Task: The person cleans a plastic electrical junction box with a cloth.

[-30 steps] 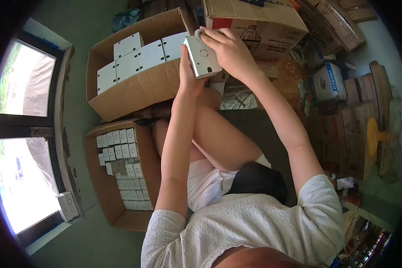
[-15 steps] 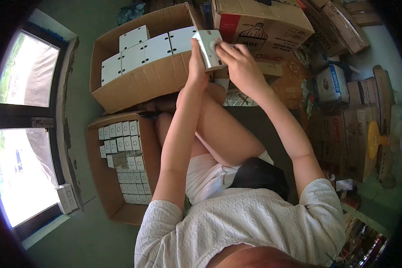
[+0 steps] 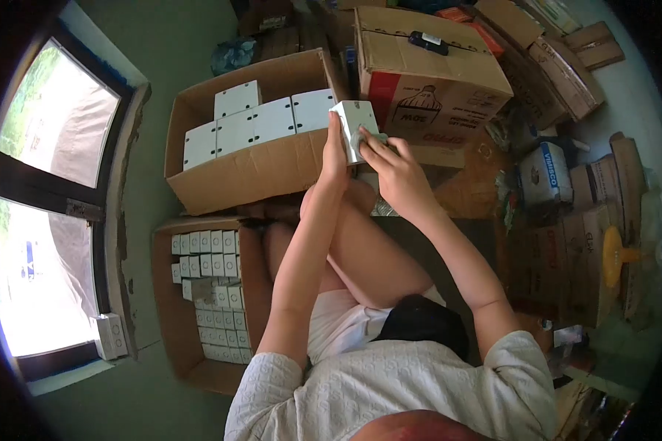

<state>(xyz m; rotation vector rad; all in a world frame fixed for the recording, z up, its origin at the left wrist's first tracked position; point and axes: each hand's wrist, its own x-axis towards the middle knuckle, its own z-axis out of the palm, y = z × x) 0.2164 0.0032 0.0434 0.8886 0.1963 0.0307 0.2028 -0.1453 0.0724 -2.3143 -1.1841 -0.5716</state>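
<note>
My left hand grips a white box from its left side, holding it up in front of my knees. The box has small dark marks near its corners. Pressed against its right face is a small greyish wad, perhaps cloth, pinched in the fingers of my right hand. Behind my left hand stands an open cardboard carton holding several similar white boxes. The underside of the held box is partly hidden by my hands.
A lower open carton of small white boxes stands to my left, below a window. A large closed carton with a dark object on top is ahead. More cartons line the right side.
The camera view has shifted, so the scene sits lower in the frame. My right hand has slid the greyish wad lower along the box's face. The left hand keeps its grip.
</note>
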